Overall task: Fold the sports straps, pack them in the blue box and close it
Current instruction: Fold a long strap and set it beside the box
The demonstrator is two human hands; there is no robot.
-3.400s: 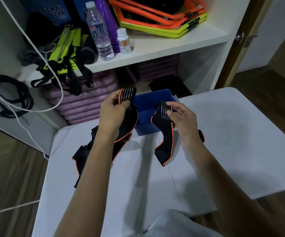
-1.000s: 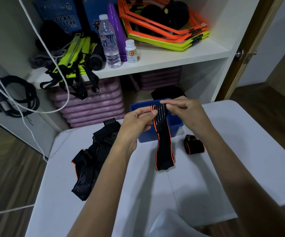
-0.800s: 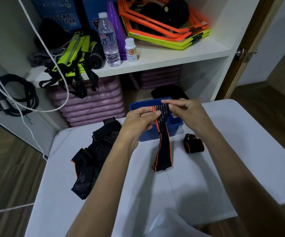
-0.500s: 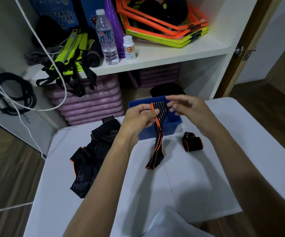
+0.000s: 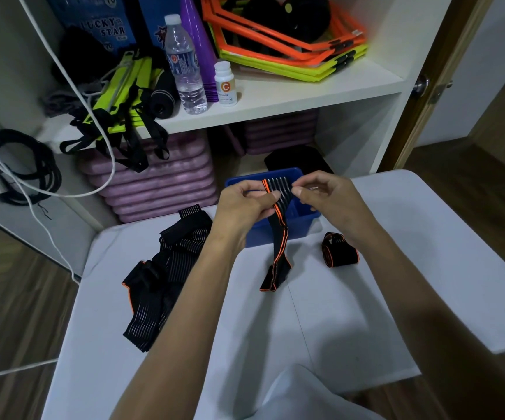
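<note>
A black sports strap with orange edging (image 5: 279, 234) hangs in front of the open blue box (image 5: 278, 231). My left hand (image 5: 246, 206) pinches its striped top end from the left and my right hand (image 5: 325, 197) pinches it from the right, both above the box. Its lower end is twisted and touches the white table (image 5: 381, 304). A rolled strap (image 5: 340, 250) lies on the table to the right of the box. A loose pile of black straps (image 5: 163, 274) lies at the left of the table.
Behind the table stands a white shelf unit (image 5: 290, 98) with a water bottle (image 5: 186, 65), a small white bottle (image 5: 225, 83), orange and yellow frames (image 5: 284, 43) and green-black straps (image 5: 121, 95). Pink mats (image 5: 154, 183) are stacked below. White and black cables (image 5: 12, 168) hang at left.
The hanging strap has been drawn upward and has twisted, so less of it lies on the table. Both hands stayed at its top end above the box; 3.4 s ago each hand held a separate strap.
</note>
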